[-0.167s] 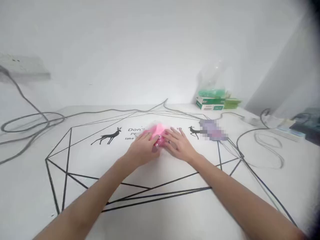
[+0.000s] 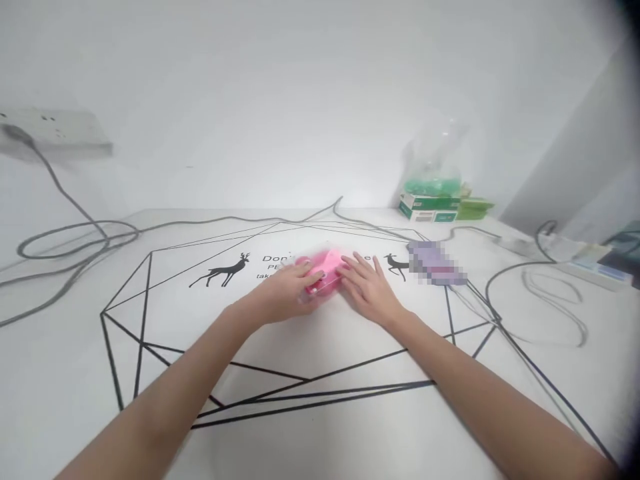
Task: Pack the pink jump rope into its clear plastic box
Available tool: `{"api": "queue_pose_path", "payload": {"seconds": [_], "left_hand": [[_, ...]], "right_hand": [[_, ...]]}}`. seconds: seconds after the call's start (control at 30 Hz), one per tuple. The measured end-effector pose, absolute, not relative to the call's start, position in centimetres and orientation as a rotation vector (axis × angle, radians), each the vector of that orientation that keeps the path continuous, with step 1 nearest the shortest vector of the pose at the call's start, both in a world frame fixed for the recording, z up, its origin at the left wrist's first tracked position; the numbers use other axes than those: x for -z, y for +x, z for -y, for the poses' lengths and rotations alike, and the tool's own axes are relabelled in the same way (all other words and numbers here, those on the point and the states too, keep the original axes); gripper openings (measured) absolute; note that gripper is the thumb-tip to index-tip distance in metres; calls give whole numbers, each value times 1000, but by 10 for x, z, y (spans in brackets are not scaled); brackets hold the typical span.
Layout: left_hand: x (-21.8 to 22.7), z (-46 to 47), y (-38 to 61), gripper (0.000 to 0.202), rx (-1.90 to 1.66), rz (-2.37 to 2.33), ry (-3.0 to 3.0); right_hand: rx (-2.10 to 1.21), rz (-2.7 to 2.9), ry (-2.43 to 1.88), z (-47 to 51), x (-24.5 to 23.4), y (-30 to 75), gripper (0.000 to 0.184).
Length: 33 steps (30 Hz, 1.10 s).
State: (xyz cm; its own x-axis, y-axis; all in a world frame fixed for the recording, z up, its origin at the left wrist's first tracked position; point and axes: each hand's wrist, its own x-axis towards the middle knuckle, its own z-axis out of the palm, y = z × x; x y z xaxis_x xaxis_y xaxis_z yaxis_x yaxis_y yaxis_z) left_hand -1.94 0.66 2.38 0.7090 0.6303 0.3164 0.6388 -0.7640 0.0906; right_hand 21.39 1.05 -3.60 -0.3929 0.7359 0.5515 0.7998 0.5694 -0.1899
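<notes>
A small pink object (image 2: pixel 324 268), blurred and partly covered, lies on the white table (image 2: pixel 320 360) between my two hands. My left hand (image 2: pixel 287 293) rests on its left side with fingers laid over it. My right hand (image 2: pixel 367 288) lies flat against its right side, fingers spread, a ring on one finger. Both hands press or hold the pink thing; its exact shape cannot be made out.
The table (image 2: pixel 150 320) bears black geometric lines, deer figures and printed text. A pixelated purple item (image 2: pixel 436 263) lies right of my hands. Green and white boxes (image 2: pixel 430 208) under a clear bag stand at the back. Grey cables (image 2: pixel 70 247) loop at left and right; a power strip (image 2: pixel 590 263) sits far right.
The view has shifted slightly. Both hands stay on the pink object, which looks a little more exposed between them.
</notes>
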Motion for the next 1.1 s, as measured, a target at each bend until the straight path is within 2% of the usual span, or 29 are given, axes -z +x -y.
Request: {"api": "queue_pose_path", "payload": {"seconds": [0.17, 0.4, 0.47, 0.6, 0.77, 0.93, 1.1], "left_hand": [[-44, -20, -52, 42, 224, 1215, -3159], [-44, -20, -57, 23, 110, 1262, -3106], [-36, -18, -52, 25, 149, 1242, -3003], [-24, -17, -37, 53, 244, 1125, -2898], [-36, -35, -12, 86, -69, 1461, -2908], [-46, -63, 0, 94, -242, 1515, -2989], [-36, -66, -5, 92, -147, 1428, -2971]], "right_hand": [[151, 2196, -1277, -10, 34, 213, 37], [166, 2225, -1258, -9, 34, 211, 36], [182, 2193, -1281, -10, 34, 211, 35], [203, 2073, -1373, -12, 37, 211, 35], [133, 2053, -1342, -15, 41, 212, 35], [104, 2027, -1304, -17, 41, 213, 34], [90, 1972, -1244, -19, 41, 212, 30]]}}
